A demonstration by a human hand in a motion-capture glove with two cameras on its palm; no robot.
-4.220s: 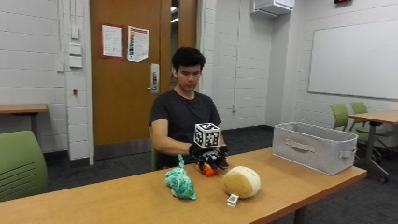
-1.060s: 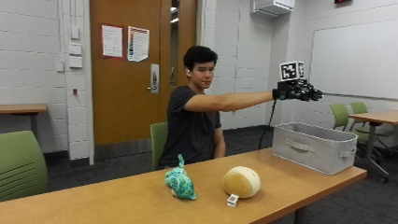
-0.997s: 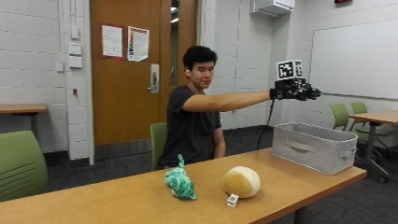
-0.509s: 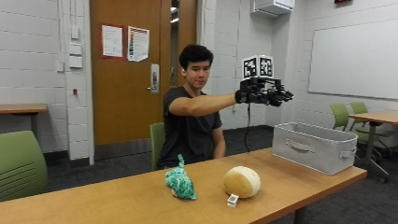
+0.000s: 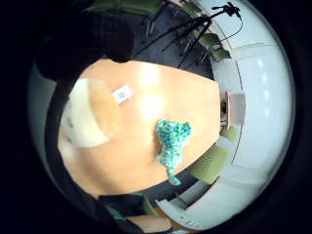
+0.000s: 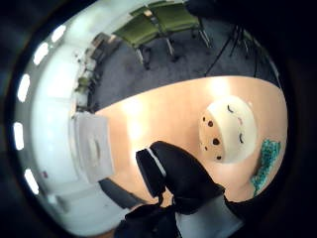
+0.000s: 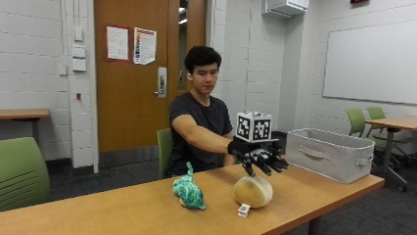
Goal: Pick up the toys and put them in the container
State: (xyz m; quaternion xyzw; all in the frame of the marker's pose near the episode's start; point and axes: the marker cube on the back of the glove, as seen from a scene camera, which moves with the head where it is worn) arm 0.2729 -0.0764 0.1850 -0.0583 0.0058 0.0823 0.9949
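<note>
Outside view: set across the table point(image 7: 130, 205) from the seated person, about level with its top, facing the door and block wall, taking in the gloved right hand point(image 7: 259, 157), both toys and the grey container point(image 7: 331, 154) at the far right corner. Both palm views: looking down from above the tabletop, the little-finger side onto the teal toy point(image 5: 170, 144) near the person's edge and the round cream toy point(image 5: 90, 117) close by. Thumb side: closer over that cream toy point(image 6: 229, 130), with the container point(image 6: 94, 146) at the table's end; shared with the outside view are tabletop, toys and container.
</note>
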